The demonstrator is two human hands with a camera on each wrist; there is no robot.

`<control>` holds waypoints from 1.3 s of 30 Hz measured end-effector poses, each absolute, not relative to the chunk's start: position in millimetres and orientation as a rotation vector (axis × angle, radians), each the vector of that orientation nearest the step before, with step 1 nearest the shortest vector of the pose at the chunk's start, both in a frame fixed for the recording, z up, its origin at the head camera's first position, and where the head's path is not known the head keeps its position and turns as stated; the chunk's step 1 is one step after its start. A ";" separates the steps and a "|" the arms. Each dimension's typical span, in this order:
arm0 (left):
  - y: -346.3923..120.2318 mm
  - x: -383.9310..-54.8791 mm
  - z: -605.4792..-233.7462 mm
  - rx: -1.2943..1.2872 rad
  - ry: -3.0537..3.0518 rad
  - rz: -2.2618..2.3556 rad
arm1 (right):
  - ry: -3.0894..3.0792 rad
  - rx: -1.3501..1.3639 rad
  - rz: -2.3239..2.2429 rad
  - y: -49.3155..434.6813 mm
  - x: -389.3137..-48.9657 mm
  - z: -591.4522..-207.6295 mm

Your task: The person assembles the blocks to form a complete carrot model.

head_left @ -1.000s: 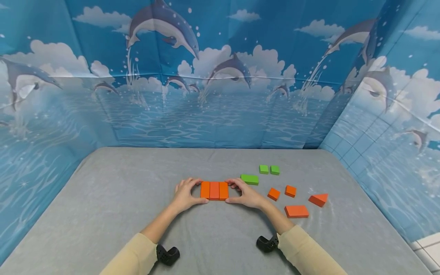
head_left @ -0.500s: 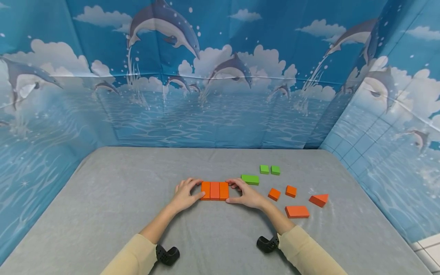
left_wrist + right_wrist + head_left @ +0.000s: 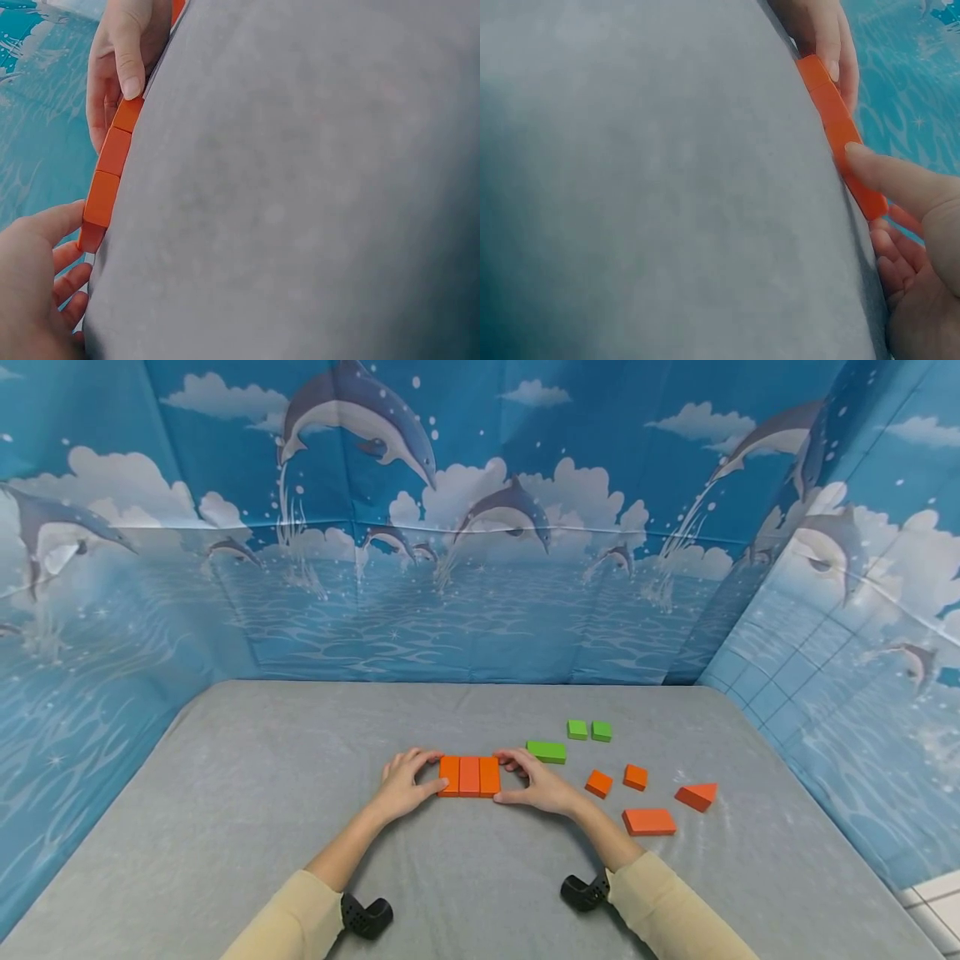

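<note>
Three oblong orange blocks lie side by side in a row on the grey tabletop: a left block [image 3: 449, 774], a middle block [image 3: 468, 777] and a right block [image 3: 489, 774]. From the left side, my left hand [image 3: 399, 787] pinches the left block between thumb and forefinger, across its near and far ends. My right hand [image 3: 543, 787] pinches the right block the same way, its thumb at the near corner. In the left wrist view, the left thumb [image 3: 64, 219] touches the block's face. The right thumb [image 3: 877, 166] presses the row in the right wrist view.
Right of the hands lie two orange cubes [image 3: 598, 783], an orange oblong block [image 3: 648, 822] and an orange triangular block [image 3: 697, 796]. Behind the right hand are a green oblong block [image 3: 547, 752] and two small green blocks [image 3: 577, 729]. A dolphin-print curtain [image 3: 480, 610] borders the table.
My left thumb has shifted from just in front of the left block up onto its near corner. The right hand and the row of blocks look almost still.
</note>
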State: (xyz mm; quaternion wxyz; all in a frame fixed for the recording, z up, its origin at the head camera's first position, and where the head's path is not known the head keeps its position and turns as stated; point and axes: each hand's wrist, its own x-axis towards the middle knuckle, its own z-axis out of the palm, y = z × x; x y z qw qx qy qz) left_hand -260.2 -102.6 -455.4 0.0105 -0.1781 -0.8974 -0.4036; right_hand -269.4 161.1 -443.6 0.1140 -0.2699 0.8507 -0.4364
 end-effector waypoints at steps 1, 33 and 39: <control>-102.6 -260.3 -454.9 -0.553 -2.803 -1.269 | 2.484 -0.797 -1.297 162.3 -269.9 -442.7; -103.2 -260.1 -456.3 -0.566 -2.797 -1.287 | 2.989 -0.309 -1.339 277.1 -224.7 -436.1; -103.2 -260.3 -456.5 -0.563 -2.793 -1.285 | 3.033 -0.276 -1.260 277.5 -223.7 -440.0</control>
